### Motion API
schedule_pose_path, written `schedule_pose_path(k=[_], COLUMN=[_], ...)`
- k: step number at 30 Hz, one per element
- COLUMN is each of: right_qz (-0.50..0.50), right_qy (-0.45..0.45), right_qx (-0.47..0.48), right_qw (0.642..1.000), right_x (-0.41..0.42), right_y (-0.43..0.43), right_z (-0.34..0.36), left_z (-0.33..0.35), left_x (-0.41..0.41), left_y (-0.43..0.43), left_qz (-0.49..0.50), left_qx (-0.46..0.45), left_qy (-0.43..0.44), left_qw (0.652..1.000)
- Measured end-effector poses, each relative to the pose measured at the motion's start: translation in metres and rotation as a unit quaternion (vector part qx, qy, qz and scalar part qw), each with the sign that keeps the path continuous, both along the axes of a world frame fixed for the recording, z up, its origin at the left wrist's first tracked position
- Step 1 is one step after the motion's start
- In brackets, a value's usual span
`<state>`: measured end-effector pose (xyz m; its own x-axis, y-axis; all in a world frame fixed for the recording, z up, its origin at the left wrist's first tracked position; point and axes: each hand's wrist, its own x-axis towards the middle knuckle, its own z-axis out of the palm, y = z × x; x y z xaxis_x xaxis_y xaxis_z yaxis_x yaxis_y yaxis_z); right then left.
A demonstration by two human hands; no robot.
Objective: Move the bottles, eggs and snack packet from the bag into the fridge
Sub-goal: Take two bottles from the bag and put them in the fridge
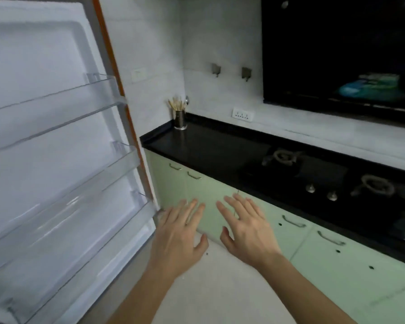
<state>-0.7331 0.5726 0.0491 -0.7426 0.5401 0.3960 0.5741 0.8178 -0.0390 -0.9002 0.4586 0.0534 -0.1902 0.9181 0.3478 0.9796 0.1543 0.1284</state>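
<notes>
White plastic fridge door [45, 136] with an orange edge stands swung wide, its three clear door shelves bare, probably opened to give loading access; both hands hover palm-down in front of it, gripping nothing. Left hand [178, 232] and right hand [248, 230] have fingers spread flat, left fingertips [165, 212] near the door's lower corner. Bag, bottles, eggs and snack packet are out of view, so loading looks not started; no readable brand or writing anywhere.

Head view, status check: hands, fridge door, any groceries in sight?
Left hand and right hand open, fingers spread, holding nothing. Fridge door open, its racks bare. No bag, bottles, eggs or packet in view. Nothing in the way.
</notes>
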Motion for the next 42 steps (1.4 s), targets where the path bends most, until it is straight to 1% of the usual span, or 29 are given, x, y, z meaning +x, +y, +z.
schedule_pose_path(k=[4,7,12,16,21,28,35,42], right_qz=[-0.096,-0.160,-0.260,-0.323,-0.409,-0.501,-0.569,-0.627], right_qy=[0.003,0.014,0.022,0.025,0.040,0.048,0.060,0.050], right_qx=[-0.035,-0.050,-0.057,-0.054,-0.061,-0.071,-0.068,-0.069], right_qw=[0.995,0.986,0.964,0.944,0.910,0.861,0.817,0.775], right_x=[0.074,0.124,0.199,0.238,0.251,0.241,0.234,0.261], right_y=[-0.005,-0.010,-0.027,-0.041,-0.068,-0.103,-0.134,-0.161], right_z=[-0.016,-0.025,-0.036,-0.041,-0.046,-0.053,-0.058,-0.055], left_z=[-0.013,-0.021,-0.031,-0.036,-0.041,-0.043,-0.050,-0.048], left_x=[0.057,0.100,0.168,0.207,0.227,0.227,0.227,0.270], left_y=[0.031,0.051,0.074,0.085,0.088,0.085,0.083,0.081], left_qz=[-0.066,-0.117,-0.206,-0.263,-0.341,-0.415,-0.470,-0.528], left_qx=[-0.033,-0.048,-0.050,-0.055,-0.065,-0.074,-0.074,-0.071], left_qy=[0.016,-0.001,-0.015,-0.020,-0.013,-0.010,-0.006,-0.008], left_qw=[0.997,0.992,0.977,0.963,0.938,0.907,0.880,0.846])
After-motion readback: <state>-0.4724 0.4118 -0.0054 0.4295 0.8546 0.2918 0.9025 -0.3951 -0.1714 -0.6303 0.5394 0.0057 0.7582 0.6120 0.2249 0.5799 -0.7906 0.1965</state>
